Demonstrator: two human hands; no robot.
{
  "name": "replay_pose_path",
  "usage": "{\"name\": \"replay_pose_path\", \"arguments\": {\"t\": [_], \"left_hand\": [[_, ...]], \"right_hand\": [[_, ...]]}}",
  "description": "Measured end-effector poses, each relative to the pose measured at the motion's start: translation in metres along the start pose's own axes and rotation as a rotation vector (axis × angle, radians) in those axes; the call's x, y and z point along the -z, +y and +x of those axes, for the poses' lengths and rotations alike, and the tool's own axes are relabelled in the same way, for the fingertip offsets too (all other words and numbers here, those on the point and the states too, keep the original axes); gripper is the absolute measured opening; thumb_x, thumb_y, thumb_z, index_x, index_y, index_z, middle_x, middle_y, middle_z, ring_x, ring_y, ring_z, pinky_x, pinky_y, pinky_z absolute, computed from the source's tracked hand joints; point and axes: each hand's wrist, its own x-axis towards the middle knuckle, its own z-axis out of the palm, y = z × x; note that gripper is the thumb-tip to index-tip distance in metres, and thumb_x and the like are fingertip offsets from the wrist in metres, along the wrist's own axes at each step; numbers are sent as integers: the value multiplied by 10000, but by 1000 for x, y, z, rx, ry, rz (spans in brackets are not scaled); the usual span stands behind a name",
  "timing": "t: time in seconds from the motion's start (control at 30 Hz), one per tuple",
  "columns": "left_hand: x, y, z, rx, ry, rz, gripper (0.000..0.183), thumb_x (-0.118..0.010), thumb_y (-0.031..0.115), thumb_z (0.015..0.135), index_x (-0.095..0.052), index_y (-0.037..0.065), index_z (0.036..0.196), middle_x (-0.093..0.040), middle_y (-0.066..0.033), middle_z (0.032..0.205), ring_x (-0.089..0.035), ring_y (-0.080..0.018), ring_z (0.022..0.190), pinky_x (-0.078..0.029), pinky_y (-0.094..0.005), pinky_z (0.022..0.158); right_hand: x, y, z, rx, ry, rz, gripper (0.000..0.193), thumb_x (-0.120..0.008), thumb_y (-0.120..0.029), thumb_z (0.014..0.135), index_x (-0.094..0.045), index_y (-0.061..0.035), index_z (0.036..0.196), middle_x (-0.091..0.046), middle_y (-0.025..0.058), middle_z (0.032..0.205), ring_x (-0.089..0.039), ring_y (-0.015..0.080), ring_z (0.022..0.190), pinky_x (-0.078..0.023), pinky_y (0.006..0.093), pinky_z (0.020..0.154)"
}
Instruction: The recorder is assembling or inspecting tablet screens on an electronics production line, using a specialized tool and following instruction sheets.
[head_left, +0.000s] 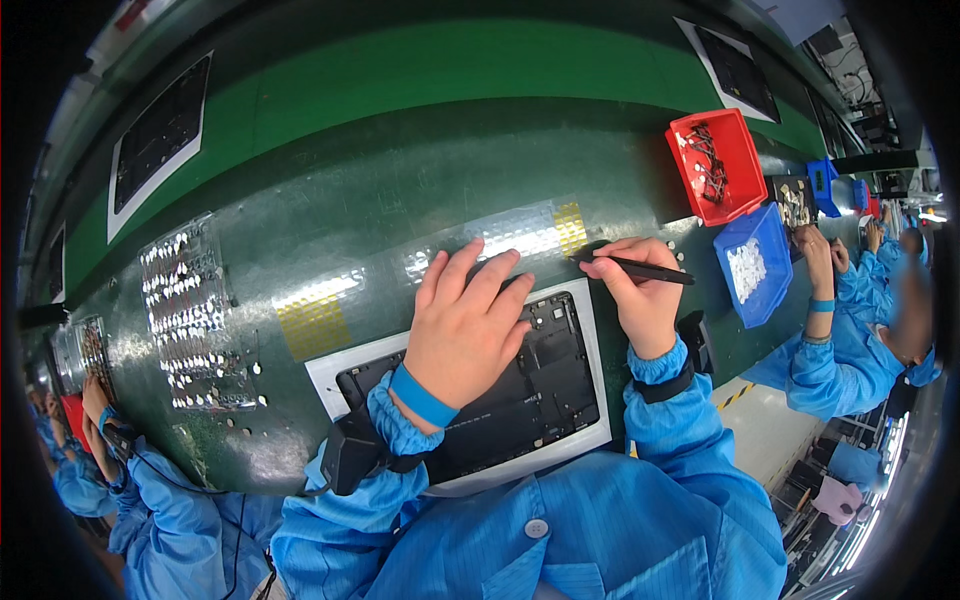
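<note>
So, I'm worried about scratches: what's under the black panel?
A white sheet shows past visible edges of the black panel, on the green table. The panel hides the rest, so whether the sheet continues beneath can't be seen.

Wearer's hands: two, left hand (462, 335) and right hand (642, 300). Slim black tool (655, 271): one. Flat black housing (550, 375) below hands: one. Yellow patches (312, 325) on clear sheets: two near hands. Nearby red bin (745, 160) with dark parts: one. Large blue bin (752, 310) with white pieces: one. Smaller blue bins (829, 207) beyond: perhaps two, blurred there.
</note>
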Motion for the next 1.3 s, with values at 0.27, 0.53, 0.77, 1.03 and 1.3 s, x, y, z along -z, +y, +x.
{"name": "replay_pose_path", "arguments": {"t": [0.27, 0.53, 0.77, 1.03, 1.3], "left_hand": [[7, -1, -2, -6, 18, 11, 404, -664, 142, 651, -559, 92, 1037, -477, -76, 1164, -383, -314, 1137, -319, -472, 942], [32, -7, -27, 79, 101, -63, 213, -628, -2, 629, -600, 27, 838, -553, -99, 843, -510, -292, 798, -435, -369, 690], [18, -21, -39, 51, 177, -158, 155, -608, -30, 638, -604, 25, 783, -557, -90, 776, -525, -285, 752, -436, -360, 657], [16, -22, -40, 44, 226, -222, 147, -587, -53, 634, -594, 26, 758, -551, -90, 755, -527, -281, 730, -440, -365, 634], [16, -21, -41, 45, 204, -229, 177, -571, -62, 624, -596, 33, 770, -539, -90, 776, -516, -280, 747, -437, -362, 648]], "right_hand": [[-10, -31, -16, 32, 12, 213, 147, -567, 115, 747, -452, 37, 793, -561, 162, 851, -605, 218, 751, -533, 340, 716], [-50, -24, -40, -215, -127, 169, 157, -622, 64, 733, -481, 29, 790, -605, 136, 793, -619, 173, 718, -513, 256, 639], [-59, -21, -43, -223, -153, 136, 158, -624, 64, 731, -479, 44, 792, -604, 150, 788, -623, 180, 722, -526, 270, 653], [-61, -23, -42, -260, -152, 77, 150, -620, 67, 737, -479, 45, 785, -606, 150, 784, -624, 184, 722, -529, 276, 662], [-60, -22, -43, -261, -144, 71, 148, -626, 61, 736, -485, 41, 775, -612, 147, 759, -624, 174, 707, -521, 262, 646]]}}
